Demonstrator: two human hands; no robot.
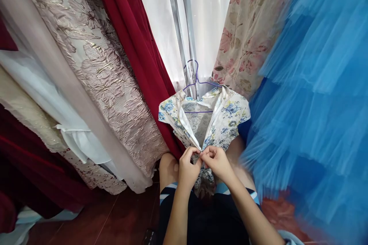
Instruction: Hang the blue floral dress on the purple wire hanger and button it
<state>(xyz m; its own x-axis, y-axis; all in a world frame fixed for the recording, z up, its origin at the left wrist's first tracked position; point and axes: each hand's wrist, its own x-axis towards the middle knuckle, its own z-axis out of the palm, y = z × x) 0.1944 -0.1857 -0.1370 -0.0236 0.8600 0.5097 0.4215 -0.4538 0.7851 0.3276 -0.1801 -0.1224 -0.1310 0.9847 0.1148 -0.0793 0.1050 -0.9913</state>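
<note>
A white dress with blue and yellow flowers (230,113) hangs on a purple wire hanger (208,82) in front of me. Its front is parted in a V that narrows down to my fingers. My left hand (189,164) pinches the left edge of the dress at the bottom of that V. Right beside it, my right hand (215,160) is closed in a pinch on the other edge. The fingertips of both hands nearly touch; whatever small fastening lies between them is too small to make out. Below my hands the lower dress falls between my knees.
Blue tiered tulle (322,95) fills the right side, near my right arm. A pink floral gown (244,38) hangs behind it. To the left are a dark red drape (135,42) and a pale pink brocade gown (106,84). Grey ribbons (179,19) hang above the hanger.
</note>
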